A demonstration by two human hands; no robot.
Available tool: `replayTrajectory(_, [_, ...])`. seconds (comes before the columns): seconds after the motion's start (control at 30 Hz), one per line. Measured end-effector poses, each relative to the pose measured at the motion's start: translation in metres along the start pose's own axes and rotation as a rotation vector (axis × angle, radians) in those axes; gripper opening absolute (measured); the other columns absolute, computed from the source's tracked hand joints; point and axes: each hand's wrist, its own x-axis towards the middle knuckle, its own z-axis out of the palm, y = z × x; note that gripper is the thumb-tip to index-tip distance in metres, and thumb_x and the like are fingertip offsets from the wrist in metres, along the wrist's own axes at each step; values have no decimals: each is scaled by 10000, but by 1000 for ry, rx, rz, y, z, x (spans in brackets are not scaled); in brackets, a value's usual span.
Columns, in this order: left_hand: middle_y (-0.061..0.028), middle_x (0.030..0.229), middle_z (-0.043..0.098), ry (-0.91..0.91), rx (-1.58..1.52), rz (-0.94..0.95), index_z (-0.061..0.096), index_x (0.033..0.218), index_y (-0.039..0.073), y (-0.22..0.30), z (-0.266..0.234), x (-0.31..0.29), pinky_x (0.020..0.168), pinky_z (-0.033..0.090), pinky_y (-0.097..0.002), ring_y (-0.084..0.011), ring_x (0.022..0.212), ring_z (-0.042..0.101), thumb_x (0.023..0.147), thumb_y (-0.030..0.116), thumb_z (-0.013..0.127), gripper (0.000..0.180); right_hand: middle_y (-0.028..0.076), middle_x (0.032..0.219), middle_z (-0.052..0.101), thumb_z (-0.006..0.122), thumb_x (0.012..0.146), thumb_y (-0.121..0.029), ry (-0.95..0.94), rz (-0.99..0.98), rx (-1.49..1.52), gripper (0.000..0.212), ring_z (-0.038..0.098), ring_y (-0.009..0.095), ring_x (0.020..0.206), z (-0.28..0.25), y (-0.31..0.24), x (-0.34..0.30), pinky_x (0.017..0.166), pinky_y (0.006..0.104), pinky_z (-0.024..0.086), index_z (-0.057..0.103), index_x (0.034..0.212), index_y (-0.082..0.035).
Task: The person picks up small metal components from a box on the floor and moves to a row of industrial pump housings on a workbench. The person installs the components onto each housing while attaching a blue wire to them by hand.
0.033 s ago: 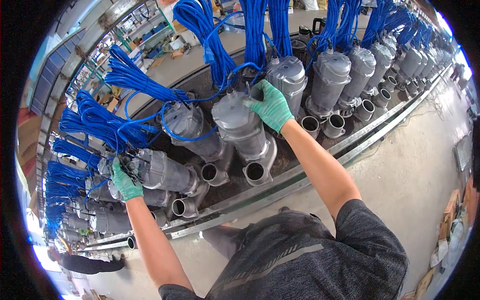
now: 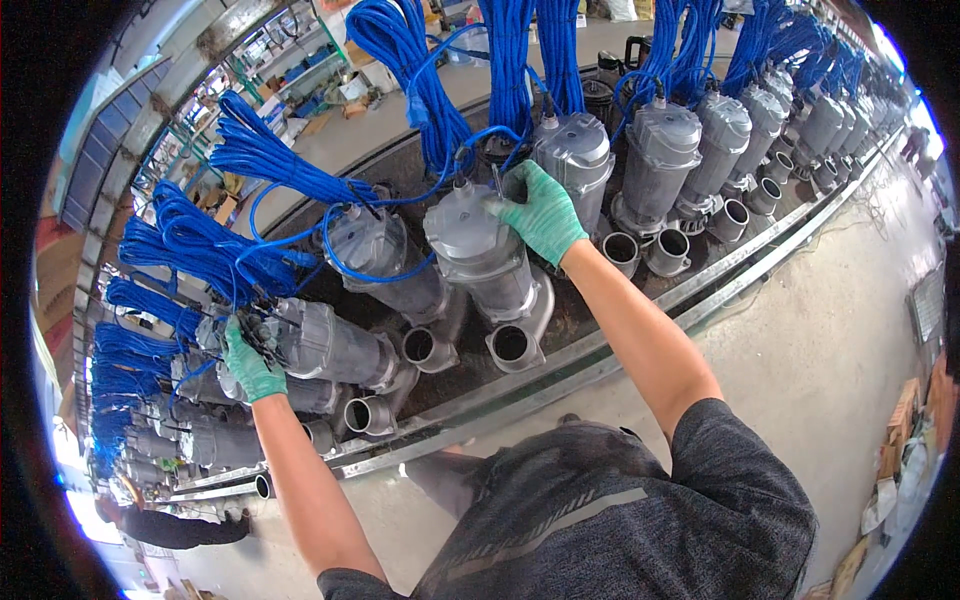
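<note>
Grey metal submersible pumps stand in a row, each with a coil of blue cable. My right hand point(image 2: 545, 213), in a green striped glove, is closed at the top edge of the pump point(image 2: 475, 240) in front of me. Its thumb and fingers pinch a thin upright metal bolt point(image 2: 497, 180). To the left, my gloved left hand point(image 2: 252, 362) is closed around a cluster of small dark metal parts point(image 2: 262, 338), beside another pump point(image 2: 330, 340). The fingers hide part of that cluster, so its exact kind cannot be made out.
Blue cable coils point(image 2: 285, 150) lean behind the pumps, and one loose cable loops across their tops. A metal rail point(image 2: 590, 365) edges the bench on my side. Wooden pieces point(image 2: 900, 415) lie on the floor at right. Another person point(image 2: 170, 525) is at the lower left.
</note>
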Motion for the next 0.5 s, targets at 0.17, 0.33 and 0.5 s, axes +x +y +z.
replayTrajectory(0.17, [-20, 801, 681, -56, 12, -24, 648, 940, 124, -2, -4, 3, 456, 435, -258, -132, 577, 587, 956, 279, 658, 156, 186, 1164, 646, 791, 836, -288, -16, -146, 138, 515, 625, 357, 1085, -4, 5, -7, 942, 408, 487, 580, 1207, 1])
replayTrajectory(0.33, [-27, 837, 687, -94, 60, -21, 658, 964, 110, -3, -13, 11, 512, 470, -286, -151, 637, 603, 955, 280, 654, 170, 163, 1219, 632, 695, 925, -252, -142, -224, 76, 424, 603, 326, 1154, -16, 16, -4, 962, 399, 480, 582, 1271, -35])
replayTrajectory(0.5, [-23, 1000, 691, -113, 71, -56, 667, 1112, 99, -5, -20, 18, 681, 552, -321, -163, 818, 639, 958, 295, 649, 251, 187, 1235, 633, 707, 915, -205, -197, -87, 103, 467, 616, 321, 1138, -14, 4, 0, 961, 389, 484, 544, 1302, 2])
